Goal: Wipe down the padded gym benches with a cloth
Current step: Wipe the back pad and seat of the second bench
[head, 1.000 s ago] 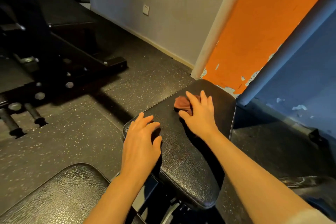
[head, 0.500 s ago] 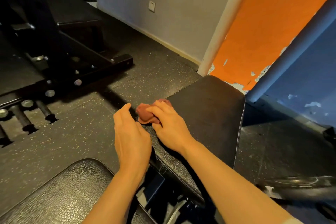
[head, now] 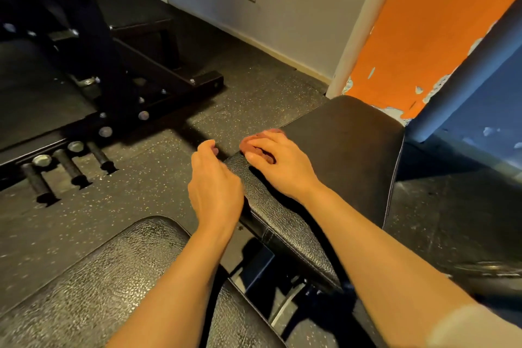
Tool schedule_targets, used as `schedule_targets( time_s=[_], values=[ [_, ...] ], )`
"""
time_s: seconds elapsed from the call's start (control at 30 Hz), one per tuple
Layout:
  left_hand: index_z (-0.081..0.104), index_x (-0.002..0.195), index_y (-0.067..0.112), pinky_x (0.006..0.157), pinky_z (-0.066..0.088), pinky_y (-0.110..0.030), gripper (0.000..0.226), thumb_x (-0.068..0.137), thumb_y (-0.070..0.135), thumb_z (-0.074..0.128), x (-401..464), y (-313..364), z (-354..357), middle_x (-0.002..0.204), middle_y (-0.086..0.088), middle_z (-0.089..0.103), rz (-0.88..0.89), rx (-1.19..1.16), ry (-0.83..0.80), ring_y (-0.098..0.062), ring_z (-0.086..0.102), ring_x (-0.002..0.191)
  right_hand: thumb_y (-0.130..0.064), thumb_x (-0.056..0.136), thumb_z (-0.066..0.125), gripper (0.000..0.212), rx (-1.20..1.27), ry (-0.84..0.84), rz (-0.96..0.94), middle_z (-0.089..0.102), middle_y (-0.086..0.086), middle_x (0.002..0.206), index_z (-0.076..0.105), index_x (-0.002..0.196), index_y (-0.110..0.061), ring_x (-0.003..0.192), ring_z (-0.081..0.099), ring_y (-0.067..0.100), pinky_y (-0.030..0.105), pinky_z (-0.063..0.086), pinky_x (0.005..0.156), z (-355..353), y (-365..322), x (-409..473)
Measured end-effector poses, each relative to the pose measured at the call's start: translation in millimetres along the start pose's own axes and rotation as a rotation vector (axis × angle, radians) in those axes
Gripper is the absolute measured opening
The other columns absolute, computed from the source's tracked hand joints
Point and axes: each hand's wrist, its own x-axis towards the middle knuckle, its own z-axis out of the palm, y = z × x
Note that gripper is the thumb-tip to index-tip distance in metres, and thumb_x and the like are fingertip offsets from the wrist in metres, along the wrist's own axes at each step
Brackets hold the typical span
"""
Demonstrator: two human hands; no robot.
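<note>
A black padded bench pad [head: 344, 150] slopes away in front of me. A small bunched reddish-brown cloth [head: 267, 134] lies at the pad's left edge. My right hand [head: 282, 167] lies over the cloth with its fingers bent round it, and most of the cloth is hidden under them. My left hand [head: 216, 189] hovers just off the pad's left side, over the floor, with its fingers loosely curled and nothing in it. A second black pad [head: 113, 277] with a glossy crinkled surface sits at the lower left, under my left forearm.
A black steel rack frame [head: 158, 76] with bolts stands on the speckled rubber floor at the left. Several weight pegs [head: 67, 167] stick out from it. An orange wall [head: 423, 37] and a blue slanted beam [head: 480, 65] close off the far right behind the bench.
My right hand has dragged the cloth from the middle of the pad to its left edge. My left hand has lifted off the pad and moved to its left side.
</note>
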Motion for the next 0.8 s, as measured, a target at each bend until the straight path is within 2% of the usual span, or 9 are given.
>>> schedule_targets(
  time_s=[0.07, 0.17, 0.3, 0.4, 0.47, 0.53, 0.63, 0.7, 0.8],
  values=[
    [0.042, 0.136, 0.011, 0.082, 0.027, -0.025, 0.037, 0.099, 0.006, 0.04, 2, -1, 0, 0.133, -0.005, 0.05, -0.008, -0.028, 0.014, -0.024, 0.052, 0.114, -0.032, 0.088, 0.068, 0.026, -0.015, 0.016, -0.126, 0.056, -0.009, 0.13, 0.069, 0.113, -0.028, 0.126, 0.045, 0.011, 0.028, 0.041, 0.095, 6, -10, -16],
    [0.045, 0.133, 0.008, 0.084, 0.03, -0.027, 0.035, 0.099, 0.005, 0.039, -3, -5, -2, 0.131, -0.011, 0.05, -0.032, -0.028, 0.002, -0.027, 0.05, 0.114, -0.022, 0.083, 0.072, 0.021, 0.037, -0.108, -0.2, 0.058, -0.006, 0.132, 0.072, 0.104, -0.025, 0.127, 0.047, 0.011, 0.033, 0.041, 0.101, -7, -7, -52],
    [0.043, 0.135, 0.006, 0.081, 0.032, -0.03, 0.04, 0.095, 0.0, 0.04, -29, 16, -11, 0.139, -0.015, 0.038, -0.066, 0.036, -0.185, -0.03, 0.05, 0.108, -0.015, 0.077, 0.074, 0.02, 0.076, -0.241, -0.238, 0.058, -0.006, 0.134, 0.077, 0.096, -0.022, 0.126, 0.049, 0.007, 0.03, 0.038, 0.106, -45, 3, -114],
    [0.046, 0.134, 0.007, 0.089, 0.038, -0.035, 0.041, 0.094, 0.001, 0.045, -58, 29, -22, 0.143, -0.014, 0.036, 0.065, 0.192, -0.36, -0.034, 0.051, 0.116, -0.01, 0.073, 0.074, 0.023, 0.033, -0.264, -0.19, 0.055, -0.008, 0.137, 0.078, 0.091, -0.024, 0.128, 0.049, 0.011, 0.034, 0.039, 0.106, -65, 7, -161],
    [0.052, 0.131, 0.01, 0.094, 0.039, -0.037, 0.04, 0.092, 0.002, 0.049, -77, 24, -36, 0.14, -0.009, 0.044, 0.197, 0.29, -0.437, -0.03, 0.05, 0.121, -0.008, 0.073, 0.076, 0.024, -0.04, -0.202, -0.172, 0.055, -0.009, 0.137, 0.078, 0.089, -0.025, 0.128, 0.049, 0.015, 0.036, 0.041, 0.105, -70, 6, -190],
    [0.058, 0.127, 0.012, 0.095, 0.04, -0.035, 0.039, 0.089, 0.004, 0.054, -96, 11, -57, 0.135, -0.003, 0.051, 0.345, 0.417, -0.472, -0.024, 0.051, 0.121, -0.003, 0.066, 0.081, 0.026, -0.212, -0.106, -0.258, 0.06, -0.001, 0.132, 0.078, 0.084, -0.021, 0.123, 0.053, 0.024, 0.036, 0.044, 0.104, -66, 5, -212],
    [0.068, 0.111, 0.007, 0.094, 0.043, -0.036, 0.026, 0.086, 0.003, 0.059, -110, -11, -84, 0.118, -0.006, 0.061, 0.511, 0.544, -0.471, -0.028, 0.056, 0.113, -0.008, 0.052, 0.084, 0.03, -0.543, -0.042, -0.41, 0.064, 0.008, 0.121, 0.076, 0.079, -0.018, 0.11, 0.059, 0.033, 0.039, 0.049, 0.087, -51, 0, -217],
    [0.071, 0.1, 0.006, 0.089, 0.046, -0.04, 0.018, 0.087, 0.003, 0.059, -106, -22, -100, 0.107, -0.007, 0.065, 0.539, 0.559, -0.387, -0.03, 0.06, 0.1, -0.012, 0.044, 0.085, 0.033, -0.667, -0.04, -0.362, 0.063, 0.009, 0.106, 0.073, 0.075, -0.016, 0.096, 0.058, 0.034, 0.039, 0.045, 0.071, -39, -11, -204],
    [0.069, 0.109, 0.007, 0.095, 0.045, -0.043, 0.021, 0.093, 0.008, 0.056, -99, -28, -118, 0.114, -0.007, 0.066, 0.542, 0.571, -0.307, -0.03, 0.059, 0.107, -0.011, 0.036, 0.087, 0.036, -0.681, -0.02, -0.306, 0.059, 0.009, 0.091, 0.068, 0.067, -0.012, 0.083, 0.053, 0.032, 0.037, 0.038, 0.061, -26, -25, -183]
  ],
)
